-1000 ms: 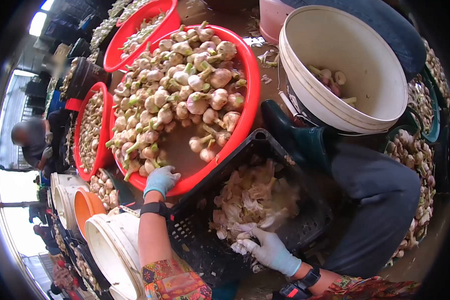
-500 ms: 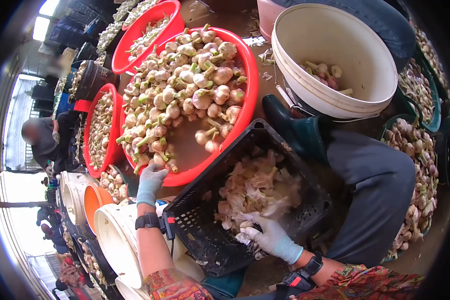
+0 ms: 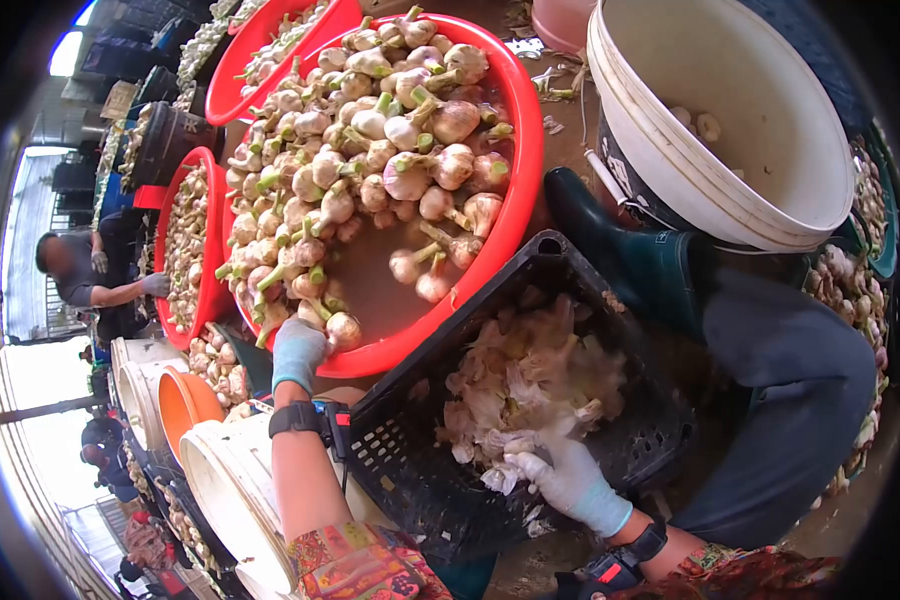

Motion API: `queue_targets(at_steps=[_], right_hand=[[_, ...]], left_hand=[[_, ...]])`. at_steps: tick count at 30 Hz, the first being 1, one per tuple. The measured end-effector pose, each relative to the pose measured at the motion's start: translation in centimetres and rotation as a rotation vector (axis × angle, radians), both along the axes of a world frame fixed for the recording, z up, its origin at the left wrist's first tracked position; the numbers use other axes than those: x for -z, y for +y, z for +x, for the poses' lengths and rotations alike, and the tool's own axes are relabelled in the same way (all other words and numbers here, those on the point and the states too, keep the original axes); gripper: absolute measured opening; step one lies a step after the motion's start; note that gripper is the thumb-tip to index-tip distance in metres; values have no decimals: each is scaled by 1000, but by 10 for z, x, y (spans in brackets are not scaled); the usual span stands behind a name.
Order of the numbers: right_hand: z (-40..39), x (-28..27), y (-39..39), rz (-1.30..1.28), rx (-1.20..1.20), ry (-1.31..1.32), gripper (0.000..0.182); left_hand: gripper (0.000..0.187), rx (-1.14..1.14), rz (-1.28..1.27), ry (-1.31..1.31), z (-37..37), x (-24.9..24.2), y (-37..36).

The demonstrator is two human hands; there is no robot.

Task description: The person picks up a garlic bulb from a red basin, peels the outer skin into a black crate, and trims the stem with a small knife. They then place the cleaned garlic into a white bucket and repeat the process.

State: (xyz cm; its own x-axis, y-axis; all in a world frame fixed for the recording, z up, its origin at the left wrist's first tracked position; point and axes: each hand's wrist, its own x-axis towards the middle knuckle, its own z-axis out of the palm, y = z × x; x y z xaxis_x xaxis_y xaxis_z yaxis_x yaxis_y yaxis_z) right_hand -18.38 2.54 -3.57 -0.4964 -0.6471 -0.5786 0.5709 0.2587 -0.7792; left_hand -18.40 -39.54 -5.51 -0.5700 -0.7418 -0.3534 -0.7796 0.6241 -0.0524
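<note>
At the near rim of a large red basin [image 3: 518, 190] of garlic, my gloved left hand [image 3: 300, 350] has its fingers curled against a garlic bulb [image 3: 343, 331]; part of the grip is hidden. Muddy water [image 3: 375, 285] shows among the bulbs in the basin. My gloved right hand [image 3: 577, 484] is low over a black plastic crate [image 3: 425, 515], its fingers loosely apart. Papery garlic skins [image 3: 530, 385] are heaped in the crate, and some pale scraps [image 3: 500, 478] lie by the right fingertips.
A white bucket [image 3: 660, 150] with a few pieces inside stands at the upper right, beside my green boot [image 3: 620, 255]. More buckets [image 3: 215, 470] and an orange tub [image 3: 185, 400] are at left. Another person [image 3: 80, 265] works at a smaller red basin [image 3: 210, 240].
The view has shifted, and the basin and crate appear larger. My right hand's fingers have loosened by the skins. My left hand stays by the bulbs. The other person's arm now reaches the smaller basin.
</note>
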Motion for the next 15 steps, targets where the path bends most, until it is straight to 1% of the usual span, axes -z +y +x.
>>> queue_targets(at_steps=[1,2,3,4,5,6,7,8,9,10,11,12,13,14,15], right_hand=[[2,2,3,-15,13,-14,25],[9,9,4,-45,49,62,23],[11,4,3,-81,99,-42,21],[10,-5,3,-53,106,-77,22],[10,-14,1,-35,97,-111,23],[15,-9,4,-90,119,-48,24],[20,0,9,-154,134,-3,26],[17,-4,13,-269,167,-242,28],[12,-2,17,-360,187,-494,31],[8,26,30,-585,81,-611,34],[12,45,31,-802,-24,-737,37],[24,14,23,-644,75,-638,37],[27,-20,23,-486,175,-518,37],[30,-25,22,-464,-7,72,38],[33,-27,22,-450,-163,672,39]], left_hand=[[26,-48,183,54,12,-8,-6],[24,-84,258,288,24,-22,13],[28,-277,417,473,24,-53,55],[23,-335,525,650,30,-75,93],[27,-433,654,773,40,-82,124],[31,-502,787,891,54,-83,157],[34,-517,931,944,68,-79,188],[37,-443,903,927,78,-91,231],[41,-542,1030,1028,90,-95,268],[48,-385,999,1091,109,-74,295],[56,-491,1211,1065,124,-67,321],[61,-496,1399,1203,132,-81,344],[59,-548,1420,1180,143,-91,355],[55,-456,1144,1186,153,-89,362],[52,-510,1120,1280,162,-94,366]])
